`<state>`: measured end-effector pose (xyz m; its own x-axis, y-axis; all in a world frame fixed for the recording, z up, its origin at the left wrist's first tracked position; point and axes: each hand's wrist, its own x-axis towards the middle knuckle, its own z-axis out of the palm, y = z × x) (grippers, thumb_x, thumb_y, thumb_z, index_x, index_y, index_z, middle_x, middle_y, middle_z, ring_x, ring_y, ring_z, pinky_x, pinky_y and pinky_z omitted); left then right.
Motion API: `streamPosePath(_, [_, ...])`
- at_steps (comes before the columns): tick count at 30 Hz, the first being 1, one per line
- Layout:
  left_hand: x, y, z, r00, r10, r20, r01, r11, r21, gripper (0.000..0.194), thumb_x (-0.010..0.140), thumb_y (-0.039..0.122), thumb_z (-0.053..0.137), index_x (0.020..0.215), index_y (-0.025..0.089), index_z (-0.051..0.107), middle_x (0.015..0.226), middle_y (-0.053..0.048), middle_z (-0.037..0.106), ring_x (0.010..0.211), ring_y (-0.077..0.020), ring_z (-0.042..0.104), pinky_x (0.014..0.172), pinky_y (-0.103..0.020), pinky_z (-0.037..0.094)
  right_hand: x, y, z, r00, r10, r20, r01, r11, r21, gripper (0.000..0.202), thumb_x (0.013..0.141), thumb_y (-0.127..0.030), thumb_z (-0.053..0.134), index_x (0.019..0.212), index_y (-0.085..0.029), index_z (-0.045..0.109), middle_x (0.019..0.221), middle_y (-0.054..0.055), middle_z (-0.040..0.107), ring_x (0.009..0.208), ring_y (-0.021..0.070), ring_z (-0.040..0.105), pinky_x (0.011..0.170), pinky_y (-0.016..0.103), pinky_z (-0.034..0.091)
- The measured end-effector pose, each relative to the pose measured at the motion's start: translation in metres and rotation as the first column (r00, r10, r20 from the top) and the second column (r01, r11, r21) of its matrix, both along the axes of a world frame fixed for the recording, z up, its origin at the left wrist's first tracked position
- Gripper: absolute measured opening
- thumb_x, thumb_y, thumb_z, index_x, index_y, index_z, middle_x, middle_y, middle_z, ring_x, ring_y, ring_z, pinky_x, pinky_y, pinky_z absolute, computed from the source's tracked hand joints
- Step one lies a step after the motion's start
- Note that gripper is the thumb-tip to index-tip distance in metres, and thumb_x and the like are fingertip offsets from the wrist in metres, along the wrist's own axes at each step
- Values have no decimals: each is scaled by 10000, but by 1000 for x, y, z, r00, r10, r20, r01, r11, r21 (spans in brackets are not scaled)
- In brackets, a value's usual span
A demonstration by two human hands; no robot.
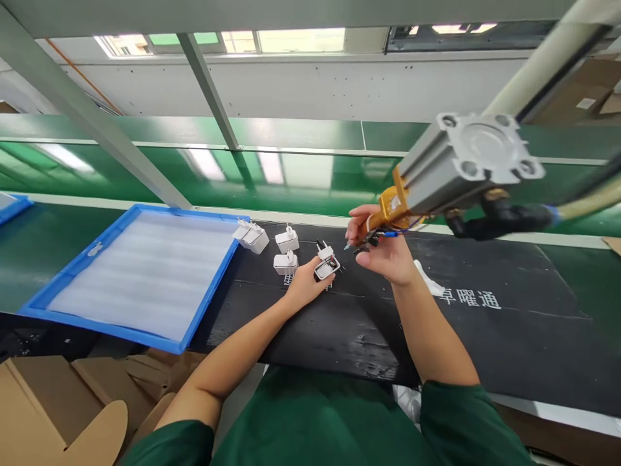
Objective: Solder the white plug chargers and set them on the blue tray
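My left hand [308,283] holds an opened white charger housing [327,266] over the black mat, with dark parts and thin wires showing inside. My right hand [383,249] is closed round the orange-yellow front end of a pneumatic tool [394,202], its tip pointing left toward the housing without touching it. Small dark parts lie at the fingers of my right hand; their shape is hard to make out. Left of my left hand stand white plug chargers, one [287,240] behind another [286,263], and a pair [251,236] beside the tray.
A blue-rimmed tray [204,304] lined with white foam lies at the left. The tool's grey cylinder [451,155] and hoses hang at the upper right. A white piece [429,279] rests on the black mat [524,343]. Cardboard [53,401] is at the lower left.
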<state>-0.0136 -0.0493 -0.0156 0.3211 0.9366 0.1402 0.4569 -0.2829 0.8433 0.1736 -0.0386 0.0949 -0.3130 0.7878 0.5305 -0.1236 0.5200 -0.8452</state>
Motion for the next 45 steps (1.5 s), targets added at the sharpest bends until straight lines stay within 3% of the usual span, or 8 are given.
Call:
streamPosePath(5, [-4, 2, 1, 995, 54, 84, -64, 991, 121, 292, 780, 255, 703, 1059, 176, 671, 919, -35, 656, 842, -176, 632, 727, -273, 515, -20, -15, 2, 997, -69, -47, 72, 994, 76, 513, 753, -337, 758, 1205, -313, 518, 841, 3, 535, 747, 168, 526, 655, 338, 510])
streamPosePath(11, [-2, -1, 8, 991, 112, 75, -125, 973, 196, 272, 771, 244, 734, 1035, 204, 684, 869, -16, 591, 795, -159, 592, 743, -272, 489, -27, -20, -1, 994, -70, -85, 78, 992, 96, 528, 743, -254, 752, 1215, -335, 532, 825, -5, 519, 721, 163, 523, 654, 346, 519])
streamPosePath(19, [-3, -3, 17, 991, 105, 83, -120, 970, 211, 275, 788, 258, 730, 1052, 208, 670, 868, -19, 573, 807, -166, 582, 750, -273, 474, -27, -22, -7, 979, -196, -59, 200, 977, 70, 424, 776, -354, 728, 1160, -341, 549, 783, -9, 531, 691, 182, 528, 686, 398, 526])
streamPosePath(23, [-3, -4, 18, 991, 99, 91, -117, 966, 229, 272, 793, 263, 729, 1050, 201, 668, 868, -21, 573, 815, -170, 584, 760, -279, 475, -28, -22, -6, 982, -177, -61, 181, 981, 65, 382, 804, -377, 702, 1148, -341, 540, 771, -8, 532, 674, 181, 530, 661, 391, 530])
streamPosePath(31, [-1, -3, 16, 989, 111, 93, -128, 973, 194, 292, 782, 254, 744, 1062, 210, 672, 924, -30, 600, 865, -180, 603, 804, -297, 498, -22, -22, -6, 982, -187, -28, 189, 973, 130, 511, 725, -414, 764, 1176, -336, 536, 797, 7, 546, 686, 197, 545, 660, 417, 554])
streamPosePath(37, [7, -6, 8, 984, 45, 174, -60, 995, 82, 269, 794, 296, 720, 1032, 188, 657, 1000, -49, 608, 870, -171, 614, 688, -257, 523, -26, -32, -5, 979, -203, 11, 201, 974, 101, 543, 696, -464, 784, 1151, -349, 513, 778, 0, 544, 699, 210, 570, 690, 437, 578])
streamPosePath(43, [13, -10, 10, 963, -44, 265, -9, 981, 195, 286, 776, 338, 741, 987, 174, 638, 1046, -79, 646, 991, -223, 630, 882, -344, 527, -35, -40, 1, 993, -105, -57, 111, 989, 99, 486, 724, -497, 746, 1142, -367, 534, 758, -3, 540, 656, 202, 550, 645, 432, 565])
streamPosePath(45, [13, -11, 11, 958, -60, 282, 1, 979, 204, 312, 784, 347, 735, 1033, 185, 639, 1092, -87, 655, 1042, -239, 627, 922, -366, 517, -37, -41, 0, 998, -48, -28, 49, 998, 32, 485, 733, -521, 730, 1151, -372, 531, 753, -1, 541, 643, 202, 548, 628, 430, 556])
